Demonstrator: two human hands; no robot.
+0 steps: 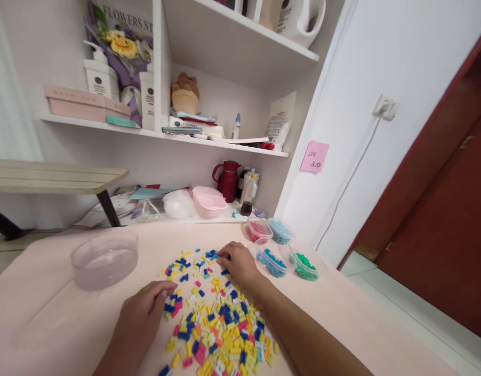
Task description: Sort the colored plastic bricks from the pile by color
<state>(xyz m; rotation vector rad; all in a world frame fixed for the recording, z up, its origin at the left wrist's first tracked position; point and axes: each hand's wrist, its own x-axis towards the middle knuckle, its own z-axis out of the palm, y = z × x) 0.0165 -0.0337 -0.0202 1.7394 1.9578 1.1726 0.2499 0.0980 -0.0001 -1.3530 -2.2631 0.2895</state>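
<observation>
The fingertips of the right hand [238, 262] bend down onto a few blue bricks [211, 255] at the far end of the scatter; whether any brick is pinched between them cannot be told. The left hand [144, 308] lies palm-down at the near side, thumb drawn in close to the forefinger, its fingertips just beside some dark blue and pink bricks [173, 305]; whether it grips one cannot be told either.

Taking the thick of the small bricks [228, 324] as the clock's centre, with twelve away from the person, the left hand sits at nine and the right hand at twelve. The bricks are mostly yellow and dark blue, with pink, orange and white among them, loose on the pale pink tabletop [361, 334].

Toward one o'clock stand a clear box of red pieces [259, 230] and a box of light blue pieces [280, 231]. Nearer, between one and two, are a box of blue pieces [272, 262] and, at two, a box of green pieces [305, 267].

At ten o'clock rests a round clear tub [105, 261]. Beyond the table, near twelve, are a pink bowl [209, 201], a dark red jug [227, 181] and a bottle of dark liquid [248, 197].
</observation>
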